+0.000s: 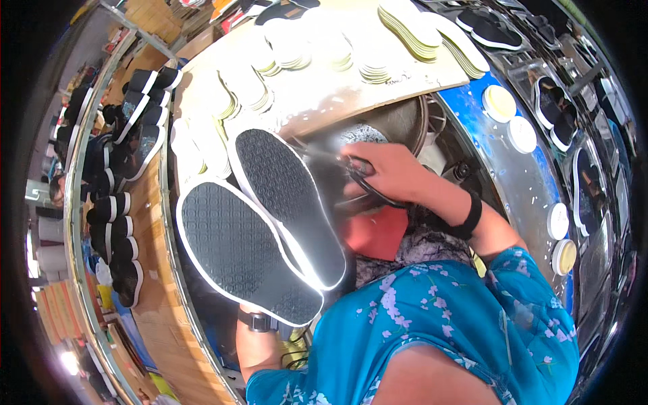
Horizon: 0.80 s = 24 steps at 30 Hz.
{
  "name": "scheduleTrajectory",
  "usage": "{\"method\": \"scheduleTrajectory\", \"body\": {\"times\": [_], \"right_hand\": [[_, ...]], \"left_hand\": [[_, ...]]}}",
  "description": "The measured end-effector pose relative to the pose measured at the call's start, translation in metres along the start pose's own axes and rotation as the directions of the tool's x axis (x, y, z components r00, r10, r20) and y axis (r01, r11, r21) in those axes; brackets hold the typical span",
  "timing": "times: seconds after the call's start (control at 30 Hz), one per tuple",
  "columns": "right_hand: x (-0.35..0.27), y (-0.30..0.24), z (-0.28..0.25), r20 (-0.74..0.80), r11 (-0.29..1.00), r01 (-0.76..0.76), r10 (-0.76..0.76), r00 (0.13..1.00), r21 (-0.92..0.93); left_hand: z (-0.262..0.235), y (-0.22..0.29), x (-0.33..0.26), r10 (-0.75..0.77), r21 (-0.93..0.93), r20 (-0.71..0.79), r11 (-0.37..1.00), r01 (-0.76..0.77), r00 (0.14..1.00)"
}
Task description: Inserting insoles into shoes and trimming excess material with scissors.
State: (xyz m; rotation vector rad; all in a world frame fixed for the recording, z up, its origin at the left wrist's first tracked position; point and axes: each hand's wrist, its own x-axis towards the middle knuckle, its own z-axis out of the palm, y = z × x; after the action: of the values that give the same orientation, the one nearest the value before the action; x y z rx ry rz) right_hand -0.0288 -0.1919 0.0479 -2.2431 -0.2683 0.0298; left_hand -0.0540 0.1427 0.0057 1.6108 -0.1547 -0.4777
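A pair of black shoes faces me soles up, with textured black soles and white edges: the nearer shoe at the left and its mate beside it to the right. My left wrist, wearing a dark watch, runs in beneath the heels. The left hand holds the pair from below, its fingers hidden by the shoes. To the right of the soles, my right hand is closed around a small dark tool with a black loop. Motion blur hides the tool's tip and its exact kind.
White-topped stacks of insole-shaped pieces stand on a pale board ahead. Behind my right hand is a round metal basin. Black shoes fill racks at left and right. Round lids lie on a blue-edged surface.
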Motion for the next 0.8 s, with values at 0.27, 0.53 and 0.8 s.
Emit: {"method": "scheduleTrajectory", "body": {"times": [0.27,0.53,0.8], "right_hand": [[-0.038,0.056,-0.028,-0.282,0.960,-0.241,0.274,0.920,0.145],[-0.243,0.176,-0.096,-0.751,0.387,-0.909,0.551,0.364,-0.157],[-0.282,0.207,-0.141,-0.633,-0.007,-0.936,0.738,0.232,-0.352]], "left_hand": [[0.003,-0.020,0.001,-0.053,-0.248,0.003,0.967,0.052,0.999],[0.031,-0.026,0.029,-0.098,-0.589,-0.023,0.805,0.066,0.995],[0.045,-0.023,0.056,-0.114,-0.718,-0.050,0.695,0.043,0.992]]}}
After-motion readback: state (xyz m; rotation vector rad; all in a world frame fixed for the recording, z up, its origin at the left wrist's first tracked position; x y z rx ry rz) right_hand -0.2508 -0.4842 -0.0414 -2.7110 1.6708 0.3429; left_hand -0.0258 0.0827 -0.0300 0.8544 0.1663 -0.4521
